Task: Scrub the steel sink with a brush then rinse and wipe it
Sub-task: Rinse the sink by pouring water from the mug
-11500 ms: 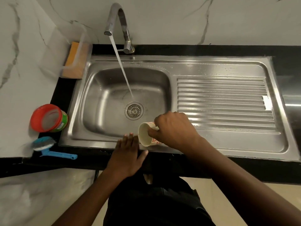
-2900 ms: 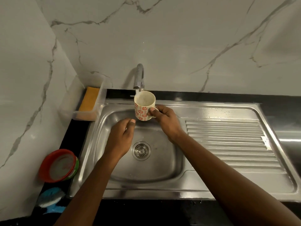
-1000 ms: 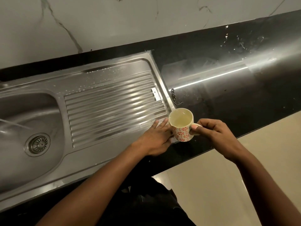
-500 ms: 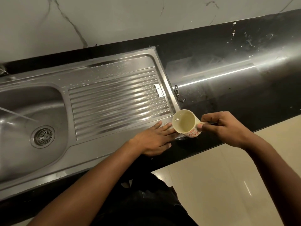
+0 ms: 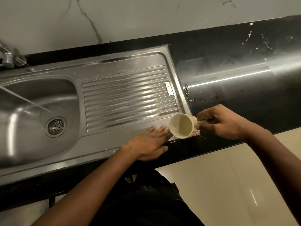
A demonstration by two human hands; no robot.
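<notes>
Tipped further than a moment ago, the mug point(image 5: 182, 126) is now nearly on its side.
My right hand point(image 5: 223, 123) pinches its handle point(image 5: 202, 121), fingers curled; just left of that grip my left hand point(image 5: 149, 142) lies flat, fingers spread, on the sink point(image 5: 101, 149) at its front rim, fingertips beside the mug's mouth. Far left, water point(image 5: 24, 101) streams into the basin point(image 5: 32, 141).

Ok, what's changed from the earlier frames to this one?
The right hand carried the mug from the tap to the sink's front right corner and tipped it toward the left hand, now flat there. Same: its grip on the handle, water running.
</notes>
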